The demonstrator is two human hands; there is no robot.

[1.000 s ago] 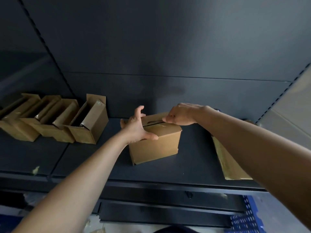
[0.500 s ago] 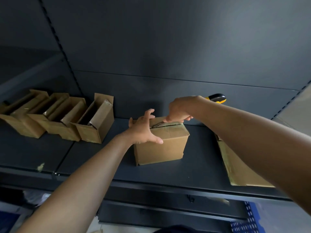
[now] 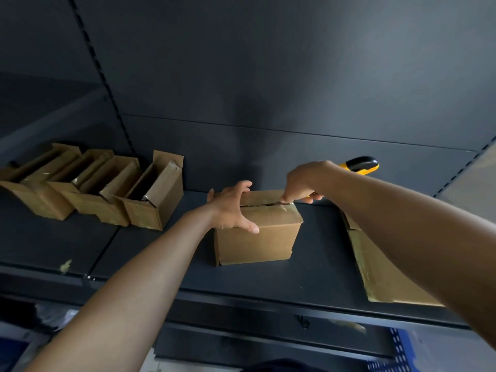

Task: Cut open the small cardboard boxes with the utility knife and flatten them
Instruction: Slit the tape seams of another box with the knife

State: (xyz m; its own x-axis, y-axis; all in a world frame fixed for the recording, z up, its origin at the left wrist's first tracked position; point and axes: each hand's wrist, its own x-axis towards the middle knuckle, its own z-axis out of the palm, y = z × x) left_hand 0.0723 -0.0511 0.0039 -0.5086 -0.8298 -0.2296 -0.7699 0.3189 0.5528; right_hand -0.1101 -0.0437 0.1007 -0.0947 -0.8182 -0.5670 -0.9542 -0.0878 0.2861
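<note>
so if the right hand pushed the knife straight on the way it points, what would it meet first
Likely the left hand: the right hand aims the utility knife leftward along the top seam of the cardboard box, which the left fingers grip across that line. Depth is unclear.

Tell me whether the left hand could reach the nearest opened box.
Probably yes: the opened box stands just left of the left hand, only bare shelf between them, but it must first release the taped box it grips.
</note>
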